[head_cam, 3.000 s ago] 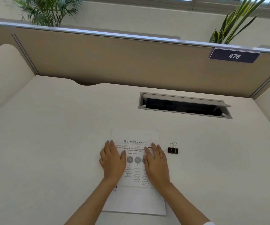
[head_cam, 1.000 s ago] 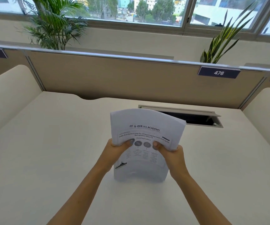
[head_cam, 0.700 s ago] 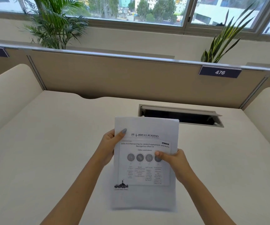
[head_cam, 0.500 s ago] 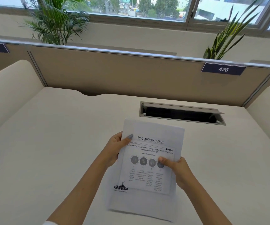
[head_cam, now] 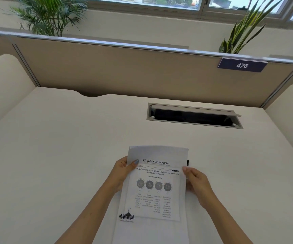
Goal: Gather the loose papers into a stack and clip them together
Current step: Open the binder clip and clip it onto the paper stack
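Your left hand [head_cam: 122, 170] grips the left edge of the squared-up stack of white printed papers [head_cam: 155, 191], thumb laid across the top sheet beside the "JICE IAS ACADEMY" heading and the other fingers tucked underneath. Your right hand [head_cam: 195, 182] sits at the stack's right edge, at about three o'clock from the heading, thumb tip pinching the margin while the curled fingers wrap below the sheets; both hands are closed on the paper. The stack lies nearly flat in front of you, low and just right of centre over the cream-white desk top [head_cam: 63, 155], its near end running out of view at six o'clock; whether it touches the desk cannot be told. Just past the stack's right edge, at roughly one o'clock from your right thumb, a sliver of the small black binder clip [head_cam: 188, 162] peeks out, mostly hidden by the paper. Farther out at twelve to one o'clock, the grey metal cable hatch [head_cam: 194, 116] is set into the desk with its flap tilted up. Beyond it stands the tan fabric partition [head_cam: 124, 71], carrying a dark blue plate reading 476 [head_cam: 242, 65] at two o'clock. Behind the partition, a feathery green palm [head_cam: 50, 14] rises at ten o'clock and a long-leaved green plant [head_cam: 244, 30] at one o'clock.
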Demonstrator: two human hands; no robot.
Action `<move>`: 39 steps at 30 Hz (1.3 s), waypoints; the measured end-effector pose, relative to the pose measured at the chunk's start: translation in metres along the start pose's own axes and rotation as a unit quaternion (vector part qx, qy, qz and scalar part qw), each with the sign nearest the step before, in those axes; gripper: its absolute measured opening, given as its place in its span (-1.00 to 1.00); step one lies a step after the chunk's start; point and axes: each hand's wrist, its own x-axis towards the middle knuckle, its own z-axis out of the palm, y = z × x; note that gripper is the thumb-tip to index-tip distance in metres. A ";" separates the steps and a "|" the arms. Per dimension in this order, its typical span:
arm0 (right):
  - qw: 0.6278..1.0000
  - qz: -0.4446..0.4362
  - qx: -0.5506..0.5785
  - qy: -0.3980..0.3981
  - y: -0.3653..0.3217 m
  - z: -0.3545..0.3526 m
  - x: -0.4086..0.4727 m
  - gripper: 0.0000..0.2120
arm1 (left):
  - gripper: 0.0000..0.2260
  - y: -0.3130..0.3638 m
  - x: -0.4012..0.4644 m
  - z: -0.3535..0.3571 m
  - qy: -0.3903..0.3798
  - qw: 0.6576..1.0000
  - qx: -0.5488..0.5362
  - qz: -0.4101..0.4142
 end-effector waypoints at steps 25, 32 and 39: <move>0.883 -0.085 -0.459 0.048 -0.056 -0.030 0.079 -0.79 | -0.89 -0.018 -0.003 -0.018 0.022 0.996 0.085 0.028; 0.956 -0.025 -0.291 0.030 -0.047 -0.043 0.073 -0.75 | -0.90 -0.019 -0.002 -0.021 0.014 0.994 0.103 0.030; 0.976 -0.056 -0.211 0.001 -0.046 -0.048 0.063 -0.74 | -0.90 -0.018 -0.002 -0.020 0.009 0.994 0.107 0.026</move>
